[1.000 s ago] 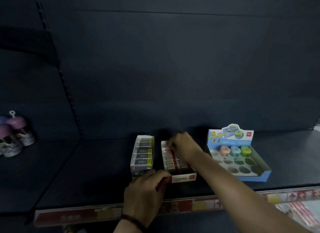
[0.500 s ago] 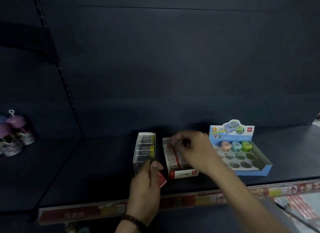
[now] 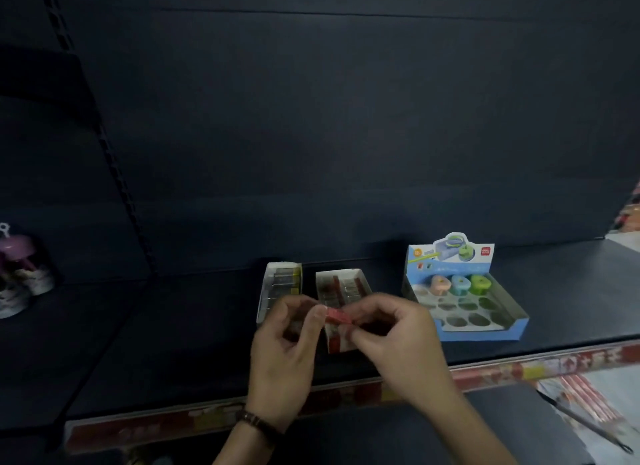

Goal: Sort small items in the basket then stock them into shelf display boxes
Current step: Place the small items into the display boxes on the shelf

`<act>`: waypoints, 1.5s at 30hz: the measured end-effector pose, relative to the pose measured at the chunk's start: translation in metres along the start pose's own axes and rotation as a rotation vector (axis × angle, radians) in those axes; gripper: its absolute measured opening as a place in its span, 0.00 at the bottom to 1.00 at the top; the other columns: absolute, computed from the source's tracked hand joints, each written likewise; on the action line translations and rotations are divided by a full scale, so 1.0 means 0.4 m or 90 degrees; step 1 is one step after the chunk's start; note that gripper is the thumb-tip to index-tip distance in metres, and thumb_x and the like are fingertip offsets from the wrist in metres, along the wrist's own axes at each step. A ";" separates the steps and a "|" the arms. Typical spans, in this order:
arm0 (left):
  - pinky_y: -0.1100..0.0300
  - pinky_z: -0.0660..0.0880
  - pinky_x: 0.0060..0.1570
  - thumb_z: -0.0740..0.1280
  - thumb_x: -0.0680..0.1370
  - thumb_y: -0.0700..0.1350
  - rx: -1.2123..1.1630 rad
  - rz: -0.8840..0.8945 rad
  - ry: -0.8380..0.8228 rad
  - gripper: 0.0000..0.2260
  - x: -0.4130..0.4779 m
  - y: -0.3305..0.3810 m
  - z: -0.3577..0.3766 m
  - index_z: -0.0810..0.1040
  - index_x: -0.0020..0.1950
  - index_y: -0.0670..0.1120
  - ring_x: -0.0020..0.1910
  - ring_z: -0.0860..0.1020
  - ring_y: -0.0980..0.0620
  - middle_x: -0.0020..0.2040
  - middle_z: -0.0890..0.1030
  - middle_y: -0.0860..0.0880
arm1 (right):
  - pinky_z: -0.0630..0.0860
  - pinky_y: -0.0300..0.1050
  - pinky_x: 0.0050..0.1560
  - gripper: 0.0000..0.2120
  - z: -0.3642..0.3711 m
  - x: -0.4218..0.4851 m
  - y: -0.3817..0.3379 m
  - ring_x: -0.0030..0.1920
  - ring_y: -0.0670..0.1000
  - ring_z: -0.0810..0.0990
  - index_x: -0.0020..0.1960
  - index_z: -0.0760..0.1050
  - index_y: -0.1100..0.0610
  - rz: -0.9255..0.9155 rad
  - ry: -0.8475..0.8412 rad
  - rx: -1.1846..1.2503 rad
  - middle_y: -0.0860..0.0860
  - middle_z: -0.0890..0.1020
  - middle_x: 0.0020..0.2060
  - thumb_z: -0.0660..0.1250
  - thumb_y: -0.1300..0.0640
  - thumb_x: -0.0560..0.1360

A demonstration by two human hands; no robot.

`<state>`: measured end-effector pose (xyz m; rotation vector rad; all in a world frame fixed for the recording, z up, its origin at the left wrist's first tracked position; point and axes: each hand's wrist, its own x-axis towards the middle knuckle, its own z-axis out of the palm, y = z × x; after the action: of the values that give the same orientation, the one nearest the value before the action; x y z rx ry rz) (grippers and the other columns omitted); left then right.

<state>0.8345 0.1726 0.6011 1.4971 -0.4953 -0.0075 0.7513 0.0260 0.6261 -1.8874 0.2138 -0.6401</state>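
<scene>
The small red packet (image 3: pixel 337 316) hovers over the front end of the middle box (image 3: pixel 341 284), pinched in the grip of both the left hand (image 3: pixel 284 353) and right hand (image 3: pixel 398 340), probably to square it with the rows; a blue box (image 3: pixel 485 329) stands right of that box.

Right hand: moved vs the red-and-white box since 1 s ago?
Yes. The right hand has pulled from the back end of the red-and-white display box toward its front, where it and the left hand pinch a small red item.
</scene>
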 end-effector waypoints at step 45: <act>0.64 0.73 0.30 0.73 0.78 0.42 0.289 0.105 -0.028 0.14 -0.041 -0.067 -0.017 0.74 0.57 0.57 0.34 0.78 0.57 0.44 0.78 0.59 | 0.69 0.24 0.50 0.19 -0.075 0.195 0.046 0.49 0.35 0.80 0.55 0.88 0.47 -0.019 -0.395 -0.470 0.39 0.86 0.49 0.63 0.65 0.80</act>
<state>0.8298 0.1817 0.5707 1.8969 -0.6868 0.2136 0.8039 -0.0394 0.6435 -2.7009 0.0088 0.0630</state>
